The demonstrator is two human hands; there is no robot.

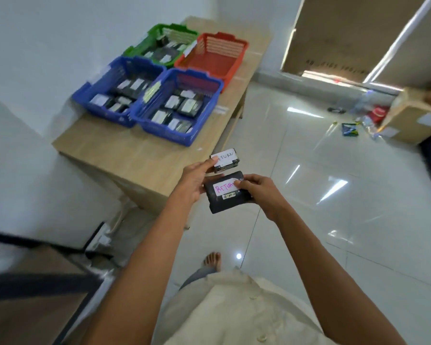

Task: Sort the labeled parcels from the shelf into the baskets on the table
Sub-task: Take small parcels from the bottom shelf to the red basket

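Parcels fill both hands, held up over the tiled floor [321, 195] just off the near corner of the wooden counter [125, 150]. The left hand [194, 179] grips a small dark parcel [225, 162] whose white label reads RETURN, thumb pressed on the label's near edge. The right hand [256, 190] clasps a larger black parcel [227, 195], fingers curled over the end of its white label, where RETURN is written in pink above a small strip of writing too small to read. The two parcels sit close together, the small one just beyond the large one. On the counter stand four baskets in a block: a green basket [139, 47] and a red basket [224, 56] at the back, two blue baskets [85, 95] [197, 135] in front. The green and blue ones hold dark labelled parcels; the red one looks bare inside. A cardboard box [408, 115] sits at the right edge.
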